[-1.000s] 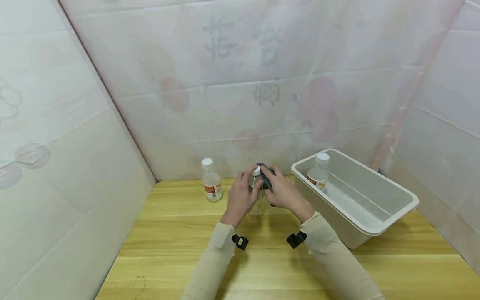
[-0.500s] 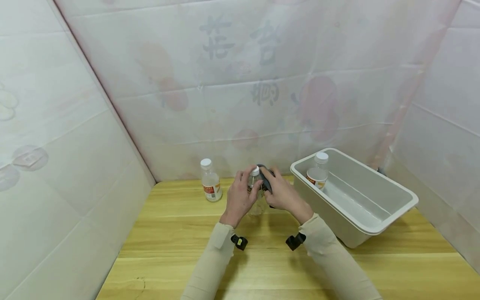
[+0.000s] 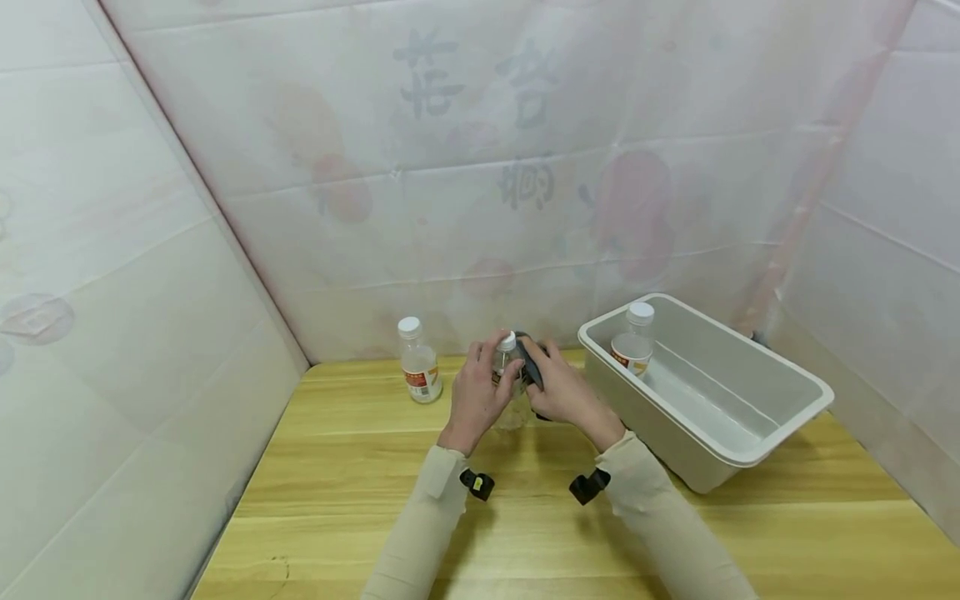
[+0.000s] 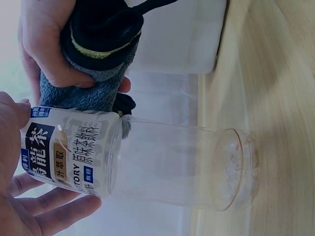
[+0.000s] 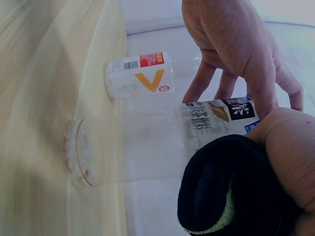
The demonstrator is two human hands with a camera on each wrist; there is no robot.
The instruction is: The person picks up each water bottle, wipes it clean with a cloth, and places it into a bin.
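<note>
Could tip and roll off the table [image 3: 525, 517]: an empty, light bottle [image 3: 508, 375] standing near the back edge, rubbed hard from one side. Could slip too, with smooth plastic. Left hand [image 3: 476, 392] wrapped round the bottle up by the label. Right hand [image 3: 566, 392] squeezing a dark cloth [image 3: 529, 362] against it.

Counted, big to small: one table, one white bin [image 3: 750, 450] by the right edge, three bottles, one cloth. One bottle [image 3: 632, 342] inside the bin, one [image 3: 418, 362] at the back left.
</note>
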